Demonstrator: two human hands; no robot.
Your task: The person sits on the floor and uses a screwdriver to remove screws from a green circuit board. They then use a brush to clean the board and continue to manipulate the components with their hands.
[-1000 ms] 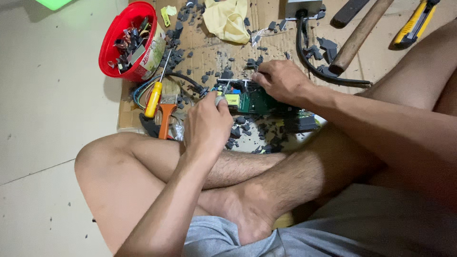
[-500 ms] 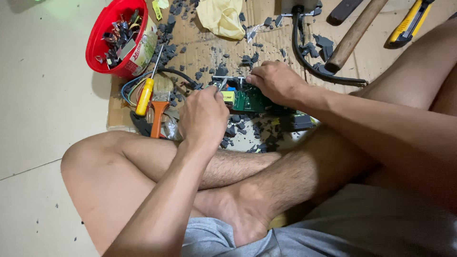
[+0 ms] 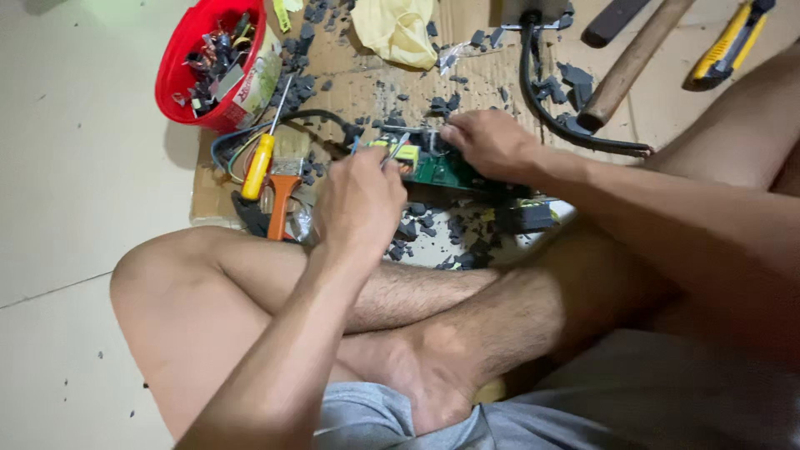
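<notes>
A pale tiled floor is carrying a sheet of brown cardboard littered with dark grey fragments. A person is sitting cross-legged at its near edge. The green circuit board is lying on the cardboard, just in front of the crossed legs and between both hands. The left hand is resting at the board's left end with its fingers curled together; what they are gripping cannot be told. The right hand is pressing down on the board's far edge, fingers closed onto it. An orange-handled screwdriver and an orange-handled brush are lying just left of the left hand. A red bowl of small parts is standing further left. A wooden handle, a yellow utility knife and a black cable are lying beyond the right hand
</notes>
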